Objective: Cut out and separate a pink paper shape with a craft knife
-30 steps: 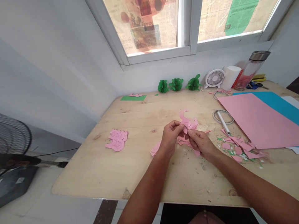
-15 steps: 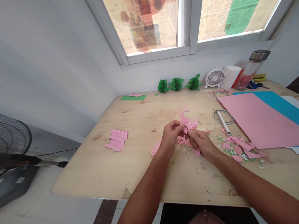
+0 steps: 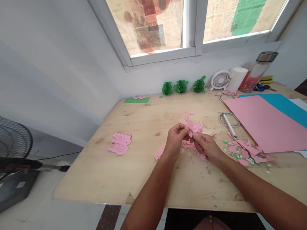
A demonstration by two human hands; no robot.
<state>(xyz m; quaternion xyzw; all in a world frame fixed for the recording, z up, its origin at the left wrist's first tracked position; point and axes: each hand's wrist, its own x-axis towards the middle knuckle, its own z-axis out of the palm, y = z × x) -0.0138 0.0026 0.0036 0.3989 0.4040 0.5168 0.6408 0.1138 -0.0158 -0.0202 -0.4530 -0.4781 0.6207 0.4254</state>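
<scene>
A curved pink paper cutout (image 3: 191, 122) is pinched between my two hands above the table. My left hand (image 3: 176, 137) grips its left side with thumb and forefinger. My right hand (image 3: 205, 144) pinches the lower right part, fingertips almost meeting those of the left. Below and behind my hands lie more pink paper pieces (image 3: 189, 145), partly covered by them. Beside my left wrist another pink piece (image 3: 159, 152) shows in part. A stack of scalloped pink cutouts (image 3: 120, 143) rests farther left on the wooden table (image 3: 139, 172).
Paper scraps (image 3: 249, 151) lie to the right, near a white pen (image 3: 229, 125) across a tape ring (image 3: 236, 118). Large pink paper (image 3: 268, 123) overlaps a blue sheet (image 3: 287, 103). Along the wall stand green paper figures (image 3: 181, 86), a small white fan (image 3: 220, 80) and a glass bottle (image 3: 257, 73).
</scene>
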